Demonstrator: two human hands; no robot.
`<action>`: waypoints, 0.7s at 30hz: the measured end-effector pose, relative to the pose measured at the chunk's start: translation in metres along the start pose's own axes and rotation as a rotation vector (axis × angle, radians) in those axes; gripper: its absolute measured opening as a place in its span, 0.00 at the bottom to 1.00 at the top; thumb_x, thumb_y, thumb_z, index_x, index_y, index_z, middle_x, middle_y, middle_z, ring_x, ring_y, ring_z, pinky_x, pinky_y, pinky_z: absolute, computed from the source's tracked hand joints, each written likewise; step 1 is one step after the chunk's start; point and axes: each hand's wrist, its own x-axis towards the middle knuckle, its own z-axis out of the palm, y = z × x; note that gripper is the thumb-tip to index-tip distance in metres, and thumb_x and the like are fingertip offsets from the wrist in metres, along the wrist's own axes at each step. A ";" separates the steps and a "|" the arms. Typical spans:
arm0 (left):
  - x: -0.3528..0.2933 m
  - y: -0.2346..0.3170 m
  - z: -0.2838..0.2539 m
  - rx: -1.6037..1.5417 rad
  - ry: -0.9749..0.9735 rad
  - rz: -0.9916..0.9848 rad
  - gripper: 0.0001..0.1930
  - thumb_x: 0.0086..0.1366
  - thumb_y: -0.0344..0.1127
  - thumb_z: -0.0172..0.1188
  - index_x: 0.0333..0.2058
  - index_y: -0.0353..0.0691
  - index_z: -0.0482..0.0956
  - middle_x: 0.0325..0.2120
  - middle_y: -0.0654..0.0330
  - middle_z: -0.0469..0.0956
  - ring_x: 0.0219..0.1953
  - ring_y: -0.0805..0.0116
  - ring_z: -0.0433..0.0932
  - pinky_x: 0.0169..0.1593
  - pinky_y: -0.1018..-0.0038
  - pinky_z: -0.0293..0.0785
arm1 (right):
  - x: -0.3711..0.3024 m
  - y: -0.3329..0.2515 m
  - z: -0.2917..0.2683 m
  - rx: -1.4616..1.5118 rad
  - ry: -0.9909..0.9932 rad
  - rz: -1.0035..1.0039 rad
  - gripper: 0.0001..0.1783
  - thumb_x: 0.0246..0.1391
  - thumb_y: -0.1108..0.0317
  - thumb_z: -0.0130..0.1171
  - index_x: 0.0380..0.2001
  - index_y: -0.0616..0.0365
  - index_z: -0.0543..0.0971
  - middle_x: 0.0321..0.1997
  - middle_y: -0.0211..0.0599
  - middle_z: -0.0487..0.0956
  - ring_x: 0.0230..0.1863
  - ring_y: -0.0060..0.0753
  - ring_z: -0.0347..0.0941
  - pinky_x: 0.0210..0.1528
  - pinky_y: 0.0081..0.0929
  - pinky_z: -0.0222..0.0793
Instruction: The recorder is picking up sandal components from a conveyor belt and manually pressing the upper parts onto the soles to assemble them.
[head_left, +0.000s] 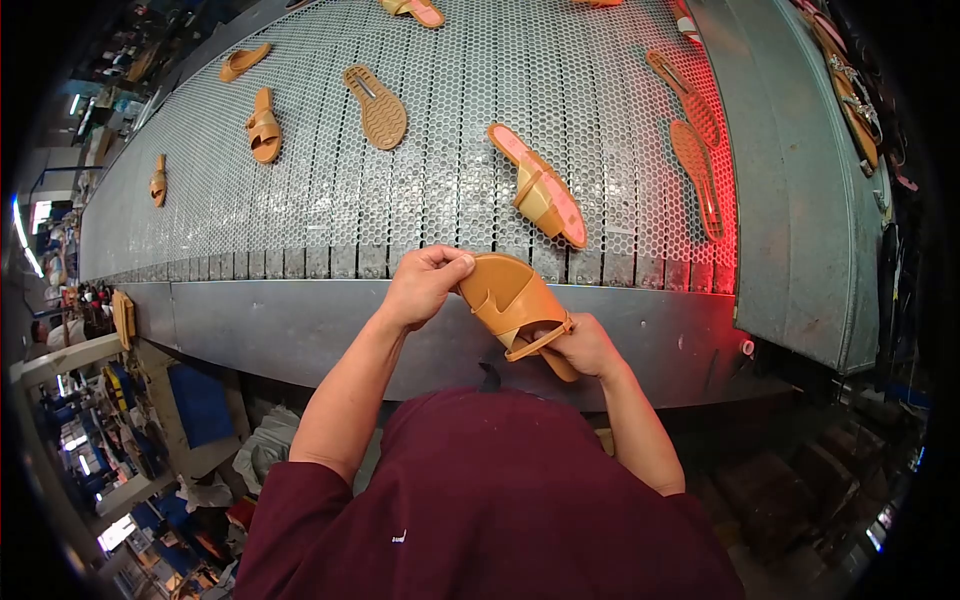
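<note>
Both my hands hold a tan sandal (527,311) above the metal front edge of a perforated conveyor. My left hand (424,285) pinches the heel end of its sole between thumb and fingers. At the other end, my right hand (585,345) is closed on the sandal, its fingertips partly hidden under the strap. A sandal with a pink insole (541,190) lies on the conveyor just beyond my hands.
The conveyor (450,90) carries several more sandals, including an upturned one (377,107) and two soles (697,170) in red light on the right. A grey metal housing (795,190) borders that side. A blue panel (198,405) stands lower left.
</note>
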 end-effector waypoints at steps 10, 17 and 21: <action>0.004 0.011 0.012 0.063 -0.061 -0.171 0.14 0.69 0.42 0.53 0.39 0.35 0.80 0.31 0.62 0.79 0.31 0.75 0.76 0.36 0.76 0.74 | -0.006 -0.003 -0.015 -0.138 -0.040 0.059 0.15 0.54 0.63 0.64 0.41 0.62 0.82 0.38 0.30 0.81 0.39 0.18 0.73 0.45 0.21 0.70; 0.010 -0.038 -0.006 0.175 0.027 -0.141 0.12 0.65 0.38 0.59 0.38 0.33 0.81 0.29 0.63 0.79 0.29 0.78 0.74 0.33 0.78 0.72 | -0.008 0.004 -0.024 -0.414 0.080 0.147 0.17 0.56 0.57 0.61 0.28 0.64 0.79 0.26 0.33 0.80 0.26 0.17 0.73 0.28 0.21 0.70; -0.011 -0.072 -0.027 0.356 0.217 -0.161 0.13 0.63 0.39 0.60 0.39 0.33 0.81 0.30 0.62 0.79 0.31 0.76 0.76 0.37 0.76 0.73 | -0.020 0.049 -0.022 -0.035 0.183 0.256 0.18 0.56 0.57 0.61 0.28 0.64 0.78 0.24 0.34 0.79 0.23 0.20 0.76 0.24 0.19 0.70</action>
